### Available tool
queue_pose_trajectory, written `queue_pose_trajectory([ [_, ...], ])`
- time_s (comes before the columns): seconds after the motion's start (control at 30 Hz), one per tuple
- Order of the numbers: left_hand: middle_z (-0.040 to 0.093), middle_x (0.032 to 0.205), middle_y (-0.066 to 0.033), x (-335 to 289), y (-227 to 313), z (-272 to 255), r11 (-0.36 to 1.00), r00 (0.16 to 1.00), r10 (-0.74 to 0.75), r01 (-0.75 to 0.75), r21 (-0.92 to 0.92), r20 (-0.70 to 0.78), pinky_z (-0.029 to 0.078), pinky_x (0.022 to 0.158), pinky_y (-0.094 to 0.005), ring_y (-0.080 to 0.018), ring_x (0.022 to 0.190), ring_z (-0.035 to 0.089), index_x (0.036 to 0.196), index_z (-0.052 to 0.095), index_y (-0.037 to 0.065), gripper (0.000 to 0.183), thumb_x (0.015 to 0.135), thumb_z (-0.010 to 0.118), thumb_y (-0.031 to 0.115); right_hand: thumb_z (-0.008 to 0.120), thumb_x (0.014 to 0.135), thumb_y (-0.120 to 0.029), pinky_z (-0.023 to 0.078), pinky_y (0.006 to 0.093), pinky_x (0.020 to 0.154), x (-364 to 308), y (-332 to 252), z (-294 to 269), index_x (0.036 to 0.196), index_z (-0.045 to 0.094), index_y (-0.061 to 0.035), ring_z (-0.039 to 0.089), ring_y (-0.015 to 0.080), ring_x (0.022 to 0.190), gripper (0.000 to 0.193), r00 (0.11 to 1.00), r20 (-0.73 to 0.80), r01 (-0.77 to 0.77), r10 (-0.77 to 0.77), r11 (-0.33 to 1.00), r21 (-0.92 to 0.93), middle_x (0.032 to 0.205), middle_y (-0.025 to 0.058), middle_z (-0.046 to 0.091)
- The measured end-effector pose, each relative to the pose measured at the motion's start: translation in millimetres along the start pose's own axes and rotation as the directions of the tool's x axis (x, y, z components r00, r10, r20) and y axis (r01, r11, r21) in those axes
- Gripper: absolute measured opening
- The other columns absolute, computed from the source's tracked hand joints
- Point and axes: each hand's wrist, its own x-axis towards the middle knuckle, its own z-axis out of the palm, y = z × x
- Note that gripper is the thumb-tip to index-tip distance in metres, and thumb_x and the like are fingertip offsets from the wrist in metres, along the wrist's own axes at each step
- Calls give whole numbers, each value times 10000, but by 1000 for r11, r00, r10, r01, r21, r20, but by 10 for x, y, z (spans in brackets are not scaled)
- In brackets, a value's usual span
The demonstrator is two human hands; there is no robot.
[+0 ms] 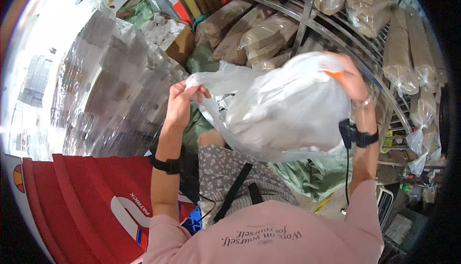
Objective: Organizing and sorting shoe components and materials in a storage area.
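A big white plastic bag, thin and crumpled, hangs in the air in front of my body, above my lap. My left hand pinches its stretched corner between thumb and fingers. Up at the bag's far right side, my right hand is closed on the plastic, its fingers partly hidden and slightly blurred. A small orange piece shows by that hand; what it is I cannot tell. The bag looks puffed out, and its contents, if any, cannot be made out.
Plastic-wrapped stacks stand on the left. A cardboard box holds whitish crumpled pieces. Metal racks with bagged brownish goods rise ahead and right. A green sack lies below the bag; a red ridged surface is at lower left.
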Motion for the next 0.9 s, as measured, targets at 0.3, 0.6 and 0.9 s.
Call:
queue_pose_trajectory([
  [0.3,546,1135,-129,-70,67,195,994,979,2,-23,105,202,437,625,-276,-155,694,559,1337,270,0,711,776,644,225,501,798,-226,460,425,758,124,1684,2809,876,618,-9,602,321,842,258,898,376,386,-230,822,-418,936,194,613],
  [0.6,627,829,-170,-257,-1191,196,116,909,-370,-159,981,191,473,672,-436,-349,762,610,1282,368,76,646,709,643,192,612,747,-164,432,368,847,-72,1184,1775,1016,570,-4,536,319,988,316,844,535,238,44,863,-446,1084,193,557],
  [0.9,570,667,-252,55,-1266,-540,516,995,25,74,853,-101,459,628,-421,-392,662,585,803,598,-56,219,630,499,35,664,751,-87,425,300,855,-2440,1863,98,1036,547,6,551,227,943,322,688,-665,-215,292,956,198,1058,106,561],
])
